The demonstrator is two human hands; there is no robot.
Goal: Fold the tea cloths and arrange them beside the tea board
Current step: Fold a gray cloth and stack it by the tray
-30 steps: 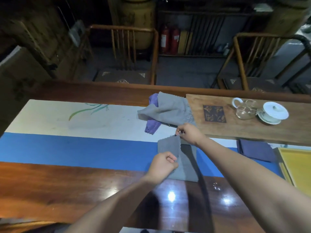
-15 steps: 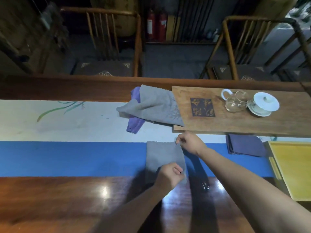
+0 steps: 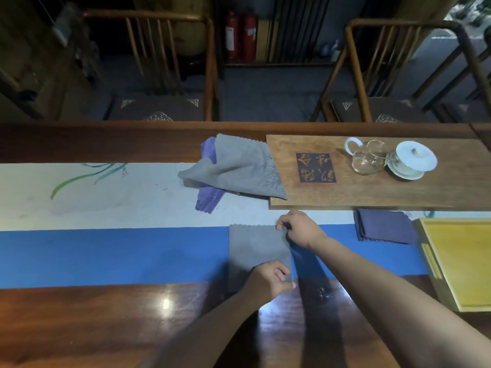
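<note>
Now the folded grey microfibre tea cloth (image 3: 256, 251) lies flat on the desk's (image 3: 79, 322) blue runner, no longer lifted; right hand (image 3: 299, 229) pinches its far corner, left hand (image 3: 268, 279) pinches the near one. One fold looks done. Counted: four cloths — this one, a loose grey cloth (image 3: 239, 168) over a purple cloth (image 3: 208, 200), one folded navy cloth (image 3: 385, 226) beside the single wooden tea board (image 3: 385, 192).

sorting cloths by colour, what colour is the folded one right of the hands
Dark navy blue: the folded cloth lies beside the tea board, clearest in the head view.
</note>
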